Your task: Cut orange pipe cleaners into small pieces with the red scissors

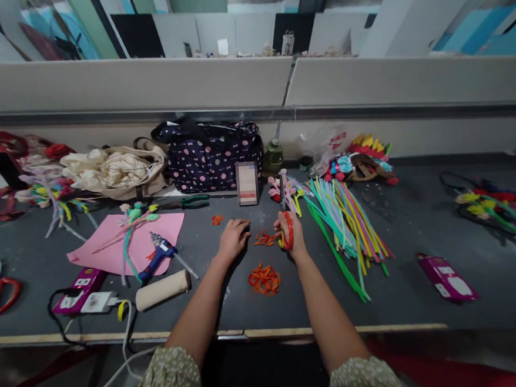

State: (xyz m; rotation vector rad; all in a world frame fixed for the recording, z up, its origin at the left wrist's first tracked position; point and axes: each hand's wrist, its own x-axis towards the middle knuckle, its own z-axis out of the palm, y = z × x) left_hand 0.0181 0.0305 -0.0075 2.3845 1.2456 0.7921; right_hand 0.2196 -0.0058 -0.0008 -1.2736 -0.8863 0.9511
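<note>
From the head view, the right hand (289, 234) is clenched around red-handled scissors (287, 225), blades pointing away over the dark surface (421, 247). The left hand (233, 236) rests fingers-down on the surface, its grip apparently pinching a small orange scrap, though that is too small to be sure. Orange cuttings (264, 278) lie piled between the forearms; coloured pipe cleaners (348, 222) fan out just right.

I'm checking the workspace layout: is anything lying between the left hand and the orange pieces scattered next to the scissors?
Nothing visible does. The left hand rests on bare table, and the small orange pieces lie just beside its fingertips, before the right hand holding the red-handled scissors.
</note>
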